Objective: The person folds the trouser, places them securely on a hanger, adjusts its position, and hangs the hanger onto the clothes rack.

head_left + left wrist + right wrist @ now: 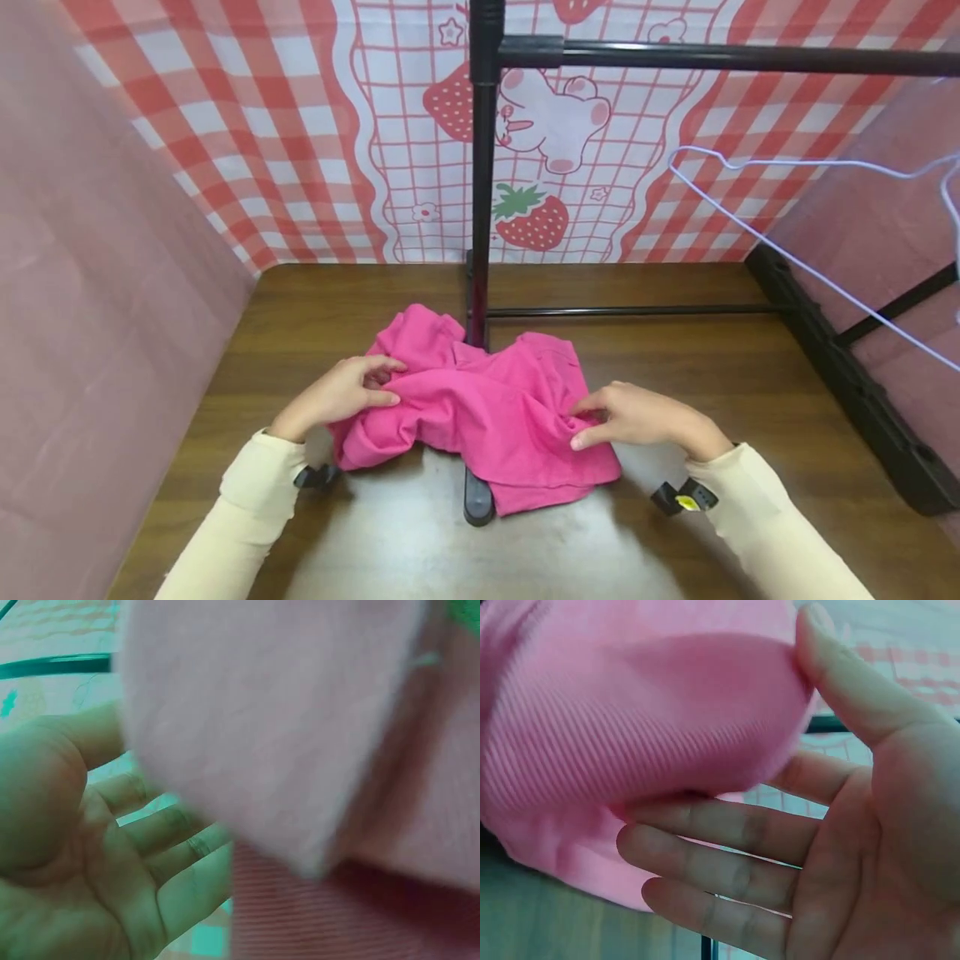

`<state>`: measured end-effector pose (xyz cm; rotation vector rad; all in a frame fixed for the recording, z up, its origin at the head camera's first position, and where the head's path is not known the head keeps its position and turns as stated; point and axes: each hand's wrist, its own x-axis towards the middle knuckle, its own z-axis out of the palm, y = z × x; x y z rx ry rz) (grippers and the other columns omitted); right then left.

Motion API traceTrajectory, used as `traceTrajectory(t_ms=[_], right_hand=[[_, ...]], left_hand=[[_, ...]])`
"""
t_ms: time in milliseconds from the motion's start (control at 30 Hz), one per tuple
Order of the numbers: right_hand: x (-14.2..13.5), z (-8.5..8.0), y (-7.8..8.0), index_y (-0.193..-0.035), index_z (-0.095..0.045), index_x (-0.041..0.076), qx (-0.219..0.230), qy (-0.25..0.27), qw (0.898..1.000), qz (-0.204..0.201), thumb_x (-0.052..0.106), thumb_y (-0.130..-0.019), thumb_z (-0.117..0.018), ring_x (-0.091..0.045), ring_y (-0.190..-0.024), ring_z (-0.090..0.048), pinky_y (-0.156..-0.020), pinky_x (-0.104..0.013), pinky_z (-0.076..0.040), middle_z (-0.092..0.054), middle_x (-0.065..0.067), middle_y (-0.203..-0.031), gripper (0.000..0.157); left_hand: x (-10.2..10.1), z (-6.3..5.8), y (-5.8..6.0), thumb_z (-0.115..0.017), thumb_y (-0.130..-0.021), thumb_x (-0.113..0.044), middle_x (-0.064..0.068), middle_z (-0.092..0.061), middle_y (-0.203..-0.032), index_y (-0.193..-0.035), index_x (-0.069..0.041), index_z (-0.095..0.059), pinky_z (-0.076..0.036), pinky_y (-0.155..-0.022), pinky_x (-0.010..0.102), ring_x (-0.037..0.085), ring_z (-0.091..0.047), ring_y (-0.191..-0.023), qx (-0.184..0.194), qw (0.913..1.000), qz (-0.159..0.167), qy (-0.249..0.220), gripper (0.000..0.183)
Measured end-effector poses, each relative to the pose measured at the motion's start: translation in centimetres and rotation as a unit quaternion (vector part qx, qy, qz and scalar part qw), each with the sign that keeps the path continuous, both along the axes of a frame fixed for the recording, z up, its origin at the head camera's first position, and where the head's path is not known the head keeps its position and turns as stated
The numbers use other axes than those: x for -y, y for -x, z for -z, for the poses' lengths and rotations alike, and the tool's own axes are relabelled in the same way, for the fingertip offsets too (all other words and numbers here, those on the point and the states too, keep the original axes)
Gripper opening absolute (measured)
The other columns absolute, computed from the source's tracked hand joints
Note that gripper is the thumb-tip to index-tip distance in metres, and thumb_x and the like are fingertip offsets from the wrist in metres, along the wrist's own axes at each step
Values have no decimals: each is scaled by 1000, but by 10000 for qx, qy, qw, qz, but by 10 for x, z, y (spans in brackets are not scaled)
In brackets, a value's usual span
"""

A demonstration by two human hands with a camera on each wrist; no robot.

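I had the pink cloth (487, 408) pinched at both sides, left hand (337, 393) on one, right hand (645, 417) on the other, fingers loosely bent. It sat crumpled over the rack foot (478, 500), by the post (482, 208). Hanger (817, 271) off right.

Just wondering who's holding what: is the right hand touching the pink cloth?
Touching. The right wrist view shows it: the right hand has its thumb against the edge of the pink cloth.
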<state>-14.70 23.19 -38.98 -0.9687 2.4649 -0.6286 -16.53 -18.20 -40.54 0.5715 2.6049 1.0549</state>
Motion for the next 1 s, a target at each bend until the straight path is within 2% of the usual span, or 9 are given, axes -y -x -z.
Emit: traceTrajectory(t_ms=[67, 100, 233, 333, 467, 633, 833, 1000], right_hand=[[-4, -3, 3, -113, -71, 7, 103, 54, 9999, 123, 48, -85, -69, 1, -70, -52, -63, -19, -47, -65, 11, -83, 49], [-5, -4, 5, -114, -70, 6, 121, 80, 9997, 193, 48, -86, -69, -1, -72, -54, -65, -20, -48, -67, 8, -86, 51], [-9, -8, 14, -113, -70, 4, -154, 203, 9987, 438, 42, -88, -69, -3, -75, -57, -68, -21, -51, -72, 1, -92, 46], [-10, -8, 24, -112, -71, 4, -433, 286, 9961, 717, 36, -89, -70, -4, -75, -58, -69, -21, -51, -73, -2, -95, 39], [-8, -5, 39, -112, -70, 0, -600, 416, 9897, 1228, 29, -87, -73, -9, -79, -63, -70, -25, -53, -74, -6, -95, 38], [-4, 8, 59, -121, -64, -3, -660, 508, 9842, 1561, 29, -86, -74, -25, -94, -68, -79, -39, -56, -71, -17, -109, 48], [2, 25, 74, -131, -58, 1, -514, 450, 9870, 1455, 37, -83, -77, -39, -113, -61, -94, -53, -50, -63, -20, -128, 64], [8, 30, 84, -137, -51, -3, -445, 539, 9906, 1172, 37, -80, -78, -39, -125, -54, -103, -55, -44, -56, -23, -136, 74]], left_hand=[[5, -3, 0, -73, -87, -19, 16, -69, -110, -131, -6, -57, -56, -84, 38, 26, -67, -101, 299, 9992, -68, -267, 49], [7, -5, 1, -73, -87, -19, 18, -68, -113, -133, -5, -54, -57, -83, 38, 28, -67, -103, 410, 9984, -93, -375, 52], [14, -13, 2, -70, -89, -18, 25, -62, -121, -139, -2, -47, -60, -75, 38, 33, -65, -106, 813, 9936, -286, -732, 57], [18, -16, 5, -68, -91, -16, 26, -60, -124, -139, -1, -46, -60, -74, 38, 35, -63, -108, 879, 9925, -461, -708, 54], [20, -18, 10, -68, -91, -20, 24, -60, -127, -137, -2, -50, -58, -80, 39, 33, -62, -109, 724, 9946, -656, -343, 52], [19, -13, 23, -69, -90, -28, 24, -59, -131, -139, -3, -49, -51, -95, 47, 36, -62, -113, 386, 9973, -587, 213, 58], [15, -6, 40, -69, -89, -39, 25, -54, -136, -144, -1, -42, -44, -103, 52, 39, -54, -123, 375, 9968, -421, 561, 72], [8, -2, 54, -70, -88, -41, 25, -56, -132, -143, 2, -43, -46, -100, 50, 36, -56, -118, 271, 9968, -232, 714, 75]])
